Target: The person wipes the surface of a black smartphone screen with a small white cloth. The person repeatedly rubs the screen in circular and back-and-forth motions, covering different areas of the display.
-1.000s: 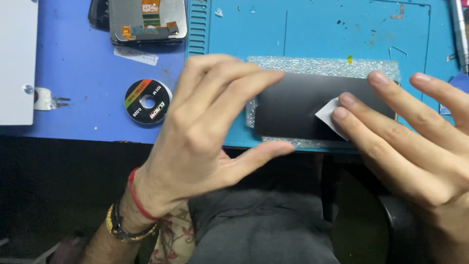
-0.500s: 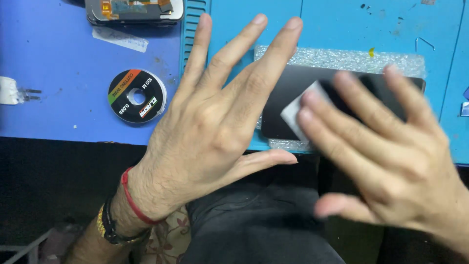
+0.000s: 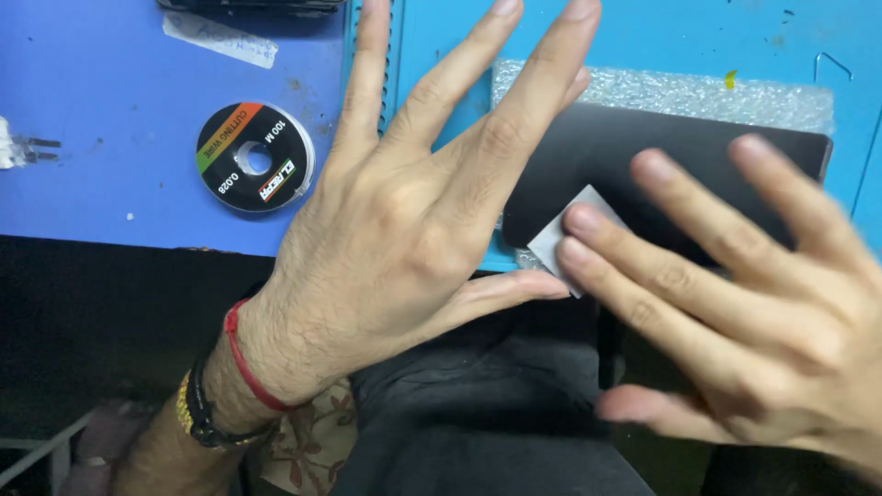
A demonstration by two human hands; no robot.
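Black glass panel (image 3: 643, 174) lies on bubble wrap (image 3: 661, 92) at the table (image 3: 110, 184) edge. My left hand (image 3: 413, 220) hovers spread; my right hand (image 3: 735, 303), fingers spread, presses a white wipe (image 3: 560, 241) against it. I judge wiping is underway; next needs steady strokes.

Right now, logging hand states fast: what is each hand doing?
Left hand: open, fingers spread, holding nothing, over the black panel's left end.
Right hand: open, fingertips on the small white cloth on the panel.
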